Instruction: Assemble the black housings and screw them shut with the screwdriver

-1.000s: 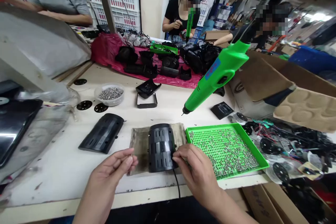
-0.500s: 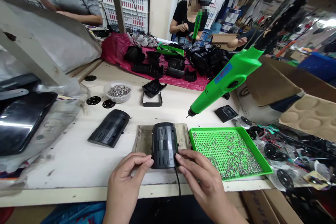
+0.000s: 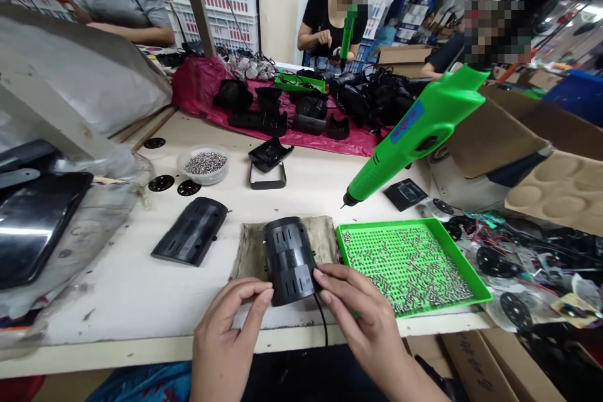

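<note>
Green tray (image 3: 445,308) and clear bowl (image 3: 211,180) hold screws (image 3: 443,276); half-closed left hand (image 3: 228,323) and right hand (image 3: 362,308) grip black housing (image 3: 291,260).

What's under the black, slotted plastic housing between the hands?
A brownish-grey rectangular mat shows on both sides of the housing; the mat's middle and the housing's underside are hidden.

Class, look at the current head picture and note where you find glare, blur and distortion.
Head view, left: a bright glare streak on the glossy black panel; head view, centre: a softer sheen on the slotted black housing; head view, upper right: the background looks soft, while the near green screwdriver is clearer; head view, right: the cardboard box looks stretched and leaning.
</note>
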The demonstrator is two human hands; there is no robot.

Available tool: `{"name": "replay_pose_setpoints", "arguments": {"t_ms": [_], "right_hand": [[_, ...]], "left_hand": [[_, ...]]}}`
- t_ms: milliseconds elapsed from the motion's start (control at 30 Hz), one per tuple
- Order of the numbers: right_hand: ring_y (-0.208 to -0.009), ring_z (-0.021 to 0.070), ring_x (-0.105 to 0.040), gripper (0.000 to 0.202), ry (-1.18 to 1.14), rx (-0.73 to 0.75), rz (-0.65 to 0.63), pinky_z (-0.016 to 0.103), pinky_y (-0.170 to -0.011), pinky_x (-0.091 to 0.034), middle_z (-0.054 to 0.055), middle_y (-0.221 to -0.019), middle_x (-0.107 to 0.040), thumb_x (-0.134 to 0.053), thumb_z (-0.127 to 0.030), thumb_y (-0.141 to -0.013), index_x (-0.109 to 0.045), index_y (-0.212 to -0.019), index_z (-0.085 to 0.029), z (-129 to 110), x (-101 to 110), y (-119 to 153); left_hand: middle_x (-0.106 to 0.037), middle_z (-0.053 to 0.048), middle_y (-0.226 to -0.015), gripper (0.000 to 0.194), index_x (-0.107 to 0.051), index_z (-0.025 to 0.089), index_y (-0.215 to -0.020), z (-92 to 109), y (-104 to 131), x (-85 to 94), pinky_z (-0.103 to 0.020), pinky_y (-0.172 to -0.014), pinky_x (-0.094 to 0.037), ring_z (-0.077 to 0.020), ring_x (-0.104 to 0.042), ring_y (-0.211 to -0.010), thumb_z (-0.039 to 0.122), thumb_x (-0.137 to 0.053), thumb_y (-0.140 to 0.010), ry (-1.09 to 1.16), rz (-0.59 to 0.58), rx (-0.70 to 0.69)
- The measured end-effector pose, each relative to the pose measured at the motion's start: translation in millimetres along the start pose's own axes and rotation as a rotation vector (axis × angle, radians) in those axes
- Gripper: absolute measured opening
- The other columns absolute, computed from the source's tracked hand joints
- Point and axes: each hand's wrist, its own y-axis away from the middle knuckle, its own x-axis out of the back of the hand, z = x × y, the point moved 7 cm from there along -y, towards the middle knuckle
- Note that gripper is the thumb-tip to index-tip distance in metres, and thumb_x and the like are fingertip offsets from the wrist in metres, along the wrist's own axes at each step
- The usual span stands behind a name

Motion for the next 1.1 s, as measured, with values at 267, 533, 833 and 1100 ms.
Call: {"name": "replay_pose_setpoints", "arguments": {"t_ms": [267,533,833,1100], "right_hand": [[-0.105,0.0204,-0.065,0.034,0.026,0.031,-0.002,0.036,-0.084,-0.058,0.009,-0.11,-0.069,-0.054,-0.011,-0.092,-0.064,-0.122,-0.024,0.7,-0.2,1.7],[-0.103,0.0188,-0.067,0.029,-0.126,-0.11,-0.035,0.033,-0.085,-0.059,0.006,-0.108,-0.07,-0.057,-0.017,-0.092,-0.069,-0.115,-0.03,10.3,-2.5,-1.3],[-0.117,0.0276,-0.061,0.043,-0.035,-0.256,-0.123,0.049,-0.096,-0.053,0.011,-0.13,-0.06,-0.053,-0.032,-0.093,-0.051,-0.136,-0.027,13.3,-10.5,3.1],[-0.14,0.0316,-0.036,0.08,-0.384,-0.523,-0.25,0.054,-0.115,-0.029,0.015,-0.152,-0.036,-0.065,-0.049,-0.08,-0.032,-0.147,-0.019,19.2,-33.3,-8.2]], "left_hand": [[-0.071,-0.004,-0.107,0.03,-0.071,0.027,-0.099,-10.0,-13.3,6.0,-0.036,-0.092,-0.048,-0.0257,-0.064,-0.102,0.048,-0.063,-0.08,0.083,-0.006,0.087],[-0.059,-0.005,-0.132,0.044,-0.064,0.031,-0.124,11.6,-24.5,-6.8,-0.033,-0.087,-0.052,-0.0256,-0.06,-0.113,0.049,-0.059,-0.083,0.009,-0.014,-0.073],[-0.054,-0.007,-0.14,0.052,-0.055,0.028,-0.134,7.9,-22.0,-15.3,-0.041,-0.103,-0.043,-0.0267,-0.051,-0.126,0.051,-0.049,-0.088,-0.08,-0.122,-0.095],[-0.057,-0.01,-0.136,0.075,-0.048,0.024,-0.136,10.2,-20.0,-32.8,-0.039,-0.103,-0.043,-0.0281,-0.052,-0.125,0.047,-0.075,-0.07,0.633,-0.325,0.336]]}}
